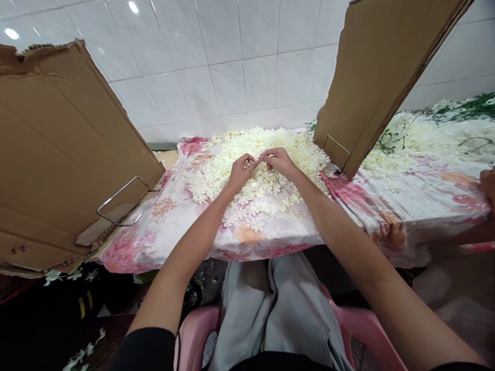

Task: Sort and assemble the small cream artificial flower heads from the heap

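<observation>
A broad heap of small cream-white artificial flower heads (216,162) covers the middle of the cloth-covered table. Over this heap my left hand (242,171) is closed in a pinch, thumb against index finger. From the other side my right hand (279,161) pinches too, its fingertips meeting those of the left. Whatever sits between the fingertips is too small to make out. Loose flower heads (253,214) are scattered on the cloth in front of my wrists.
Upright cardboard panels (62,149) (371,67) flank the heap, propped by wire stands (126,201). Behind is a tiled wall (220,77). On the right, more white flowers (433,139) with green stems lie beside another person's hand (488,184). A pink chair (197,330) is beneath me.
</observation>
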Demonstrator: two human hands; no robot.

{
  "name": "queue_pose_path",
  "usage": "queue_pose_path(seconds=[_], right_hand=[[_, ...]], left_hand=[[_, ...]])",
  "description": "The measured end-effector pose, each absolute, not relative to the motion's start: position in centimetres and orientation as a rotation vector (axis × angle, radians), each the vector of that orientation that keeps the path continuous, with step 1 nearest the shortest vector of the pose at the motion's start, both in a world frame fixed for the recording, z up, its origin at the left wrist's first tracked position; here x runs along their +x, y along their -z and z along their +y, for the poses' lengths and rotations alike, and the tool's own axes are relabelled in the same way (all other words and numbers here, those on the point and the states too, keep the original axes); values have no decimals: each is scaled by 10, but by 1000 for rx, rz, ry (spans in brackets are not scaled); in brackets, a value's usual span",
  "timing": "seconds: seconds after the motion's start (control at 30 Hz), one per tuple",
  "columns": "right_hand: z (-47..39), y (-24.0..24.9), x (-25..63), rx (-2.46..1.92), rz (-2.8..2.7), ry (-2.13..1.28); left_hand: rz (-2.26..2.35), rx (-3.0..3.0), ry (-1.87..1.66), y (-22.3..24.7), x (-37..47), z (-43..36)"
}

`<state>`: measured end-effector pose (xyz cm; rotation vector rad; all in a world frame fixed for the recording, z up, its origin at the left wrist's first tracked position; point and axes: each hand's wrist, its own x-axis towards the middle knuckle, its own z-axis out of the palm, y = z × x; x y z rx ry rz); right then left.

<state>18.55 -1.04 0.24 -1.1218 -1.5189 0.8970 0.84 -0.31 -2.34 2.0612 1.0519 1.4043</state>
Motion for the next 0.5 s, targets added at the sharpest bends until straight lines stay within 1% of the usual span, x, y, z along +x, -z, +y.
queue_pose_path(seconds=[0.3, 0.5], right_hand=[[-13, -4, 184, -1158, -1531, -952], [-19, -8, 186, -1129, -1561, -912]], left_hand=[[1016, 2093, -1395, 22, 8, -4], [979, 2079, -1403, 25, 7, 2]])
